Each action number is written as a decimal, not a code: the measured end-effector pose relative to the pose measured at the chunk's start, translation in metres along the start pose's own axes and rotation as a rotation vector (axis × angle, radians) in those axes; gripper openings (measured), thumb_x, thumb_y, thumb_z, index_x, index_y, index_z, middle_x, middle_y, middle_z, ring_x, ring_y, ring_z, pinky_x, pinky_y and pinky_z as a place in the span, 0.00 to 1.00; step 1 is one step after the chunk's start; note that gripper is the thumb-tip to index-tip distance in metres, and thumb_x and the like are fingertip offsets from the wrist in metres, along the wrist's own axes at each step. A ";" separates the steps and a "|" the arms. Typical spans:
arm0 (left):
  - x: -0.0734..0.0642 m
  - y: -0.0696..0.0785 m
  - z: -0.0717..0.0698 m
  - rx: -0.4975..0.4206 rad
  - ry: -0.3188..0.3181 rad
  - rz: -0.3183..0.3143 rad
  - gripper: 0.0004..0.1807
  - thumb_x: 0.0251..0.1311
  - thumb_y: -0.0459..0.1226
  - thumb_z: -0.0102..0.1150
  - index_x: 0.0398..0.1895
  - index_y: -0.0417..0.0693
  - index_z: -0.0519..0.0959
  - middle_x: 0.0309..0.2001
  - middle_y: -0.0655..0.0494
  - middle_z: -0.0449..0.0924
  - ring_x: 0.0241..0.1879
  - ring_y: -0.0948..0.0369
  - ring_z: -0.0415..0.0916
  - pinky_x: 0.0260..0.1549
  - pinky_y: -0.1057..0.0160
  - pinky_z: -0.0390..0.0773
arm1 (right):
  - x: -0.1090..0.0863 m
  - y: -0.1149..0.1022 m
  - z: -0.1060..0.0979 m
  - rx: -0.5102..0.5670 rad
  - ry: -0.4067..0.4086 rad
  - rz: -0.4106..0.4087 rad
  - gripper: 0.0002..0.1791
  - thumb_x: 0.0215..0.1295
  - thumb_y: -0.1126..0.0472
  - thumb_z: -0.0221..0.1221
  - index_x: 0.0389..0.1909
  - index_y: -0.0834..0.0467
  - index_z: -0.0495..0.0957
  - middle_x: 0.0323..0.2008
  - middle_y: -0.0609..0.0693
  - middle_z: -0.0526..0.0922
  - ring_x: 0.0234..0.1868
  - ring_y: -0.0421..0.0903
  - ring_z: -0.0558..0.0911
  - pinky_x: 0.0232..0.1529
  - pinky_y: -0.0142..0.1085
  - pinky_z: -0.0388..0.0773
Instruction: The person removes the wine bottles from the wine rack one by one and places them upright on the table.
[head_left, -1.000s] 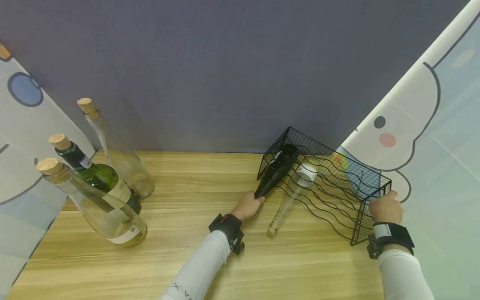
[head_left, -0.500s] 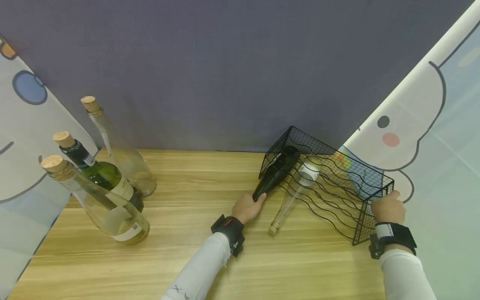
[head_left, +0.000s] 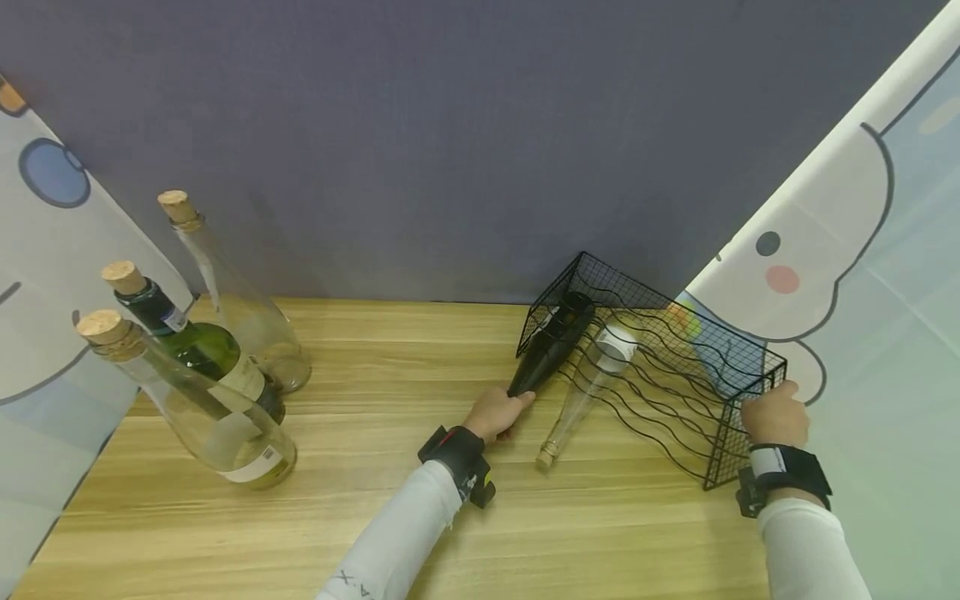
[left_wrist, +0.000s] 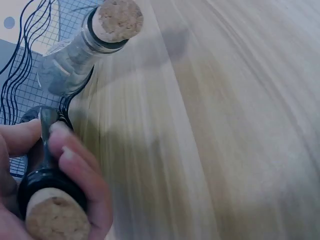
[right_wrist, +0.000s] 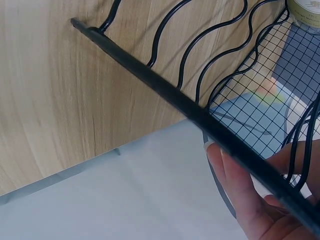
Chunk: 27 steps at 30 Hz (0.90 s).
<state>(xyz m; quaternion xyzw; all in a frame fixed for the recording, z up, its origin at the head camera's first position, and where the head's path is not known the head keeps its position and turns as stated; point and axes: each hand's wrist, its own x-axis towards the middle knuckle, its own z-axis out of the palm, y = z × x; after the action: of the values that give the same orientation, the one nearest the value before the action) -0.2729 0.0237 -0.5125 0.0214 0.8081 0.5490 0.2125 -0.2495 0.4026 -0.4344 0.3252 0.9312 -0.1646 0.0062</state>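
Note:
My left hand [head_left: 495,414] grips a dark wine bottle [head_left: 547,350] by its neck. That bottle lies in the left end of a black wire wine rack [head_left: 726,442], neck toward me. In the left wrist view, fingers and thumb wrap the neck just behind the cork [left_wrist: 57,215]. A clear corked bottle [head_left: 588,387] with a white label lies beside it on the rack's wavy wires. My right hand [head_left: 776,415] holds the rack's right end. The right wrist view has its fingers [right_wrist: 240,185] at the mesh behind a black rail [right_wrist: 200,112].
Three corked bottles stand at the left of the wooden table [head_left: 375,358]: a clear one [head_left: 262,333] at the back, a green one [head_left: 213,350], and a clear one [head_left: 217,433] in front. A grey wall [head_left: 450,150] rises behind; a printed sheet [head_left: 847,292] borders the right side.
My left hand turns slightly about the bottle neck, and the neck shifts a little. The dark bottle stays in the rack. My right hand keeps its hold on the rack's end.

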 end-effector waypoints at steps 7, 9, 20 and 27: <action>0.001 -0.003 0.001 0.040 0.044 0.009 0.26 0.67 0.54 0.49 0.16 0.47 0.70 0.06 0.62 0.56 0.06 0.65 0.52 0.06 0.67 0.54 | 0.000 -0.001 -0.003 0.002 0.007 0.001 0.34 0.67 0.61 0.44 0.62 0.82 0.44 0.44 0.90 0.68 0.42 0.80 0.73 0.31 0.59 0.77; 0.002 -0.006 0.002 0.091 0.098 0.022 0.25 0.65 0.56 0.50 0.22 0.44 0.74 0.07 0.61 0.58 0.06 0.65 0.53 0.07 0.67 0.55 | 0.000 -0.001 -0.004 -0.003 0.006 -0.004 0.34 0.67 0.61 0.44 0.61 0.82 0.45 0.44 0.90 0.68 0.42 0.80 0.73 0.30 0.58 0.77; -0.008 -0.012 -0.002 0.203 0.207 0.030 0.25 0.60 0.59 0.53 0.21 0.48 0.73 0.13 0.60 0.61 0.10 0.64 0.55 0.09 0.66 0.55 | 0.001 0.000 -0.002 0.001 0.002 -0.007 0.34 0.65 0.62 0.44 0.61 0.83 0.45 0.42 0.88 0.68 0.40 0.79 0.74 0.30 0.57 0.77; -0.018 -0.022 -0.010 0.207 0.180 0.067 0.25 0.61 0.59 0.52 0.21 0.48 0.71 0.15 0.59 0.61 0.12 0.63 0.57 0.11 0.66 0.57 | 0.001 0.000 -0.001 0.013 0.005 -0.007 0.34 0.65 0.62 0.44 0.61 0.83 0.45 0.44 0.89 0.67 0.43 0.80 0.72 0.33 0.60 0.77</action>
<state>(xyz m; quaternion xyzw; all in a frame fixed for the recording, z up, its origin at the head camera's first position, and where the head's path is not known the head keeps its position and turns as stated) -0.2566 0.0013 -0.5230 0.0206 0.8751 0.4690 0.1174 -0.2505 0.4038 -0.4331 0.3224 0.9313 -0.1698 0.0014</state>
